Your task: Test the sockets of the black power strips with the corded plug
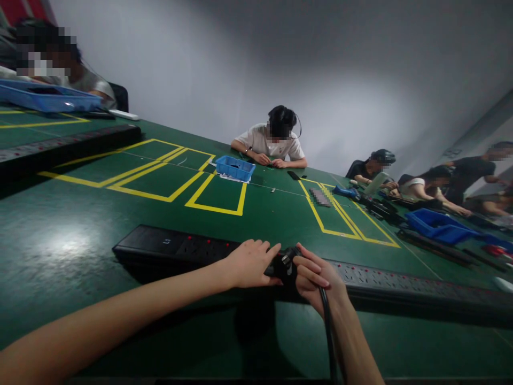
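The left hand (250, 262) lies flat on top of the black power strip (168, 246), palm down. Its fingers (269, 251) are stretched out and close together, w/ the tips pointing to the plug and almost touching it. The right hand (316, 278) pinches a black plug (287, 262): thumb and first fingers are curled around its back part, the other fingers folded under. The plug sits on the strip, btw. the fingertips of both hands; whether its pins are fully inside the socket I cannot tell. A black cable (328, 331) goes from under the right fingers down along the wrist, twd. the camera. To the left of the left-hand fingers the strip shows sockets and small red lights. Far beyond the fingertips, on the green table (60, 251), stands a blue tray (235, 168), and behind it a person (272, 144) works w/ both hands.
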### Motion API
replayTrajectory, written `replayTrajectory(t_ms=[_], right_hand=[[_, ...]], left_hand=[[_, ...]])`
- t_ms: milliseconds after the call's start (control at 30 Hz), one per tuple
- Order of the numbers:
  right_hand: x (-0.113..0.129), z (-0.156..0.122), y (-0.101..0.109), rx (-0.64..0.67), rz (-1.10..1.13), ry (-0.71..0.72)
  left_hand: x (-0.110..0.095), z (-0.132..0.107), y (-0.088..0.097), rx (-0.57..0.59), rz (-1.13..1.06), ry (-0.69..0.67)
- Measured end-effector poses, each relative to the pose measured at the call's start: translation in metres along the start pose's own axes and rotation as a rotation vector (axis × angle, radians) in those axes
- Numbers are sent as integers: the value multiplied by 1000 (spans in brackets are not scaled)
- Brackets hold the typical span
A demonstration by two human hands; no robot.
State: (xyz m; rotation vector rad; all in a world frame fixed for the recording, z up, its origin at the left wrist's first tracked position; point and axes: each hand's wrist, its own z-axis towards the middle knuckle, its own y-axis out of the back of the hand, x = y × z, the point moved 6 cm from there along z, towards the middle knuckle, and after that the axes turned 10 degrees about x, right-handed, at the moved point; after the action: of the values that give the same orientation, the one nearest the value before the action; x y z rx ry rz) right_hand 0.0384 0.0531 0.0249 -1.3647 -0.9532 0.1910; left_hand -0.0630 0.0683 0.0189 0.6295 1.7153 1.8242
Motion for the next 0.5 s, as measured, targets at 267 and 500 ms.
replayTrajectory(t_ms=[267,500], right_hand=[[8,-1,11,-113,-107,-117],[19,-6,15,-216,-267,-159]], left_hand=[[2,1,-3,11,-15,1],[2,0,-1,32,-10,6]])
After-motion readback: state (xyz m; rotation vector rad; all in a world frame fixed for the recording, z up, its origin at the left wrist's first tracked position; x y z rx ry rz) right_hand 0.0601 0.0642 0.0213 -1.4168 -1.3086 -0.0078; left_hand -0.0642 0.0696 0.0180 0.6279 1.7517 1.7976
